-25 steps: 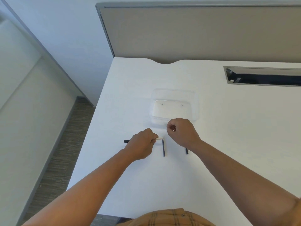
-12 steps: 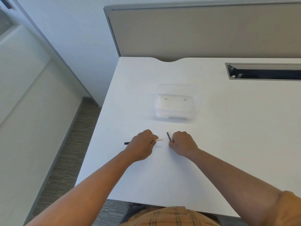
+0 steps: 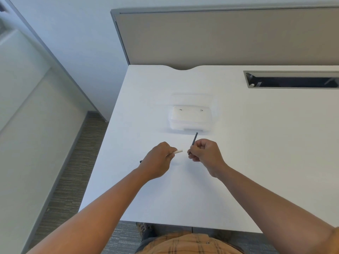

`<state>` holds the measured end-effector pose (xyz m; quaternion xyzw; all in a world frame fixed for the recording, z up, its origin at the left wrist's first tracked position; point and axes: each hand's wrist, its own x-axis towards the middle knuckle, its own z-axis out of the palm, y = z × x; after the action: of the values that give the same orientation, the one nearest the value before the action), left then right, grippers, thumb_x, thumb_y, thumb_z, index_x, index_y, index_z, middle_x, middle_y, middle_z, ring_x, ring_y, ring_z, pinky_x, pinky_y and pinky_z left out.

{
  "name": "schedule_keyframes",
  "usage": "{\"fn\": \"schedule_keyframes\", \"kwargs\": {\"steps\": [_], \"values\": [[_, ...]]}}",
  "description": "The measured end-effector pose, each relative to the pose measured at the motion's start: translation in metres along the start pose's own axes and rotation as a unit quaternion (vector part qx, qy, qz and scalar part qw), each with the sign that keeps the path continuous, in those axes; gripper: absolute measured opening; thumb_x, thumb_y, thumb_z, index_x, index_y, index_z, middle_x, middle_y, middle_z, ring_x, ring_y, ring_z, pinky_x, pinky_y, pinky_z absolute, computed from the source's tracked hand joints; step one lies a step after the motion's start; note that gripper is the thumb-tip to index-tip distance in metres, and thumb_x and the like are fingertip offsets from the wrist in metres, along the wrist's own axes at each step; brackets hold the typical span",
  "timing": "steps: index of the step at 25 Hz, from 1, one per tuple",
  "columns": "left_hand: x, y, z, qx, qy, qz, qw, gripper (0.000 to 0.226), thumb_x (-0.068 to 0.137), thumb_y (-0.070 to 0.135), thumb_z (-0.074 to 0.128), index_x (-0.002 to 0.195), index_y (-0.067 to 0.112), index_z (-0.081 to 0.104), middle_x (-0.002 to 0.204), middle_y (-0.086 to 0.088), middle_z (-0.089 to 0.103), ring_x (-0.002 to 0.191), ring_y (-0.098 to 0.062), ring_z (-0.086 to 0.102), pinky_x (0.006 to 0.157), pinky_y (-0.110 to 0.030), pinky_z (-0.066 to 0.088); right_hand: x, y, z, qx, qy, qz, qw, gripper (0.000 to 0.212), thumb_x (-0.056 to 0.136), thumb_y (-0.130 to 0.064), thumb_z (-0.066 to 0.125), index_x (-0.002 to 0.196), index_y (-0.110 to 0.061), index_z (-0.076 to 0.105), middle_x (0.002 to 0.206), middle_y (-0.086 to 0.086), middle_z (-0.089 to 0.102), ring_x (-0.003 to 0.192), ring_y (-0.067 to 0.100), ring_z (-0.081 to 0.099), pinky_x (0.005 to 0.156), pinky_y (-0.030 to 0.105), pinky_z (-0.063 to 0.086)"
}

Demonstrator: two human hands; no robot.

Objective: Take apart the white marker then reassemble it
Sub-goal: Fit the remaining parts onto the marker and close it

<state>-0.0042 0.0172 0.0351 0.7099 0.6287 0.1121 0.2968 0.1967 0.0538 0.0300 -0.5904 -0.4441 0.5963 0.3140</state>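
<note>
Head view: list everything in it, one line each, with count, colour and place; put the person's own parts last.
white marker barrel: one, white, held in the left hand, open end towards the right hand; a dark end shows past the hand's left side.
dark ink rod: one, dark grey, in the right hand, tilted up and away.
clear plastic box: one, transparent, lid open, on the desk beyond the hands.
desk: one, white.
cable slot: one, grey-rimmed, far right of the desk.
partition panel: one, beige, behind the desk.
left hand: grip closed on the barrel.
right hand: grip closed on the rod.
</note>
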Motion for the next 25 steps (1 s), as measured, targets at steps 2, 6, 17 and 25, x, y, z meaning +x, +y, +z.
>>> {"fn": "schedule_keyframes", "kwargs": {"steps": [2,6,17,25], "values": [[0.002,0.003,0.0,-0.013,0.01,0.005,1.0,0.022,0.102,0.017,0.048,0.106,0.013,0.069,0.092,-0.005,0.056,0.087,-0.024,0.056,0.079,-0.046,0.05,-0.005,-0.009,-0.001,0.083,-0.004,0.005,0.997,0.005,0.087,0.002,0.062,0.085,-0.003,0.059,0.082,0.021,0.075,0.067,0.025,0.07,0.066,0.032,0.056],[0.003,0.008,-0.001,-0.031,0.011,0.009,0.999,0.02,0.101,0.017,0.049,0.104,0.011,0.068,0.091,-0.005,0.058,0.087,-0.024,0.056,0.081,-0.047,0.05,-0.011,-0.021,-0.005,0.178,-0.011,0.009,0.984,0.015,0.089,0.004,0.059,0.084,-0.01,0.058,0.086,0.019,0.075,0.073,0.028,0.072,0.066,0.028,0.057],[0.006,0.014,-0.01,-0.049,0.003,0.005,0.999,0.019,0.101,0.02,0.049,0.095,0.017,0.066,0.091,-0.001,0.058,0.087,-0.023,0.055,0.081,-0.046,0.05,-0.011,-0.021,-0.004,0.199,-0.04,0.006,0.979,0.013,0.089,0.005,0.062,0.09,-0.009,0.062,0.107,0.028,0.074,0.089,0.03,0.072,0.081,0.034,0.057],[0.006,0.014,-0.006,-0.072,0.007,-0.002,0.997,0.018,0.1,0.019,0.05,0.092,0.02,0.066,0.09,0.001,0.058,0.088,-0.02,0.055,0.081,-0.045,0.05,-0.009,-0.018,-0.003,0.193,-0.05,0.008,0.98,0.014,0.09,0.004,0.063,0.089,-0.01,0.062,0.104,0.024,0.075,0.087,0.029,0.071,0.077,0.031,0.057]]}}
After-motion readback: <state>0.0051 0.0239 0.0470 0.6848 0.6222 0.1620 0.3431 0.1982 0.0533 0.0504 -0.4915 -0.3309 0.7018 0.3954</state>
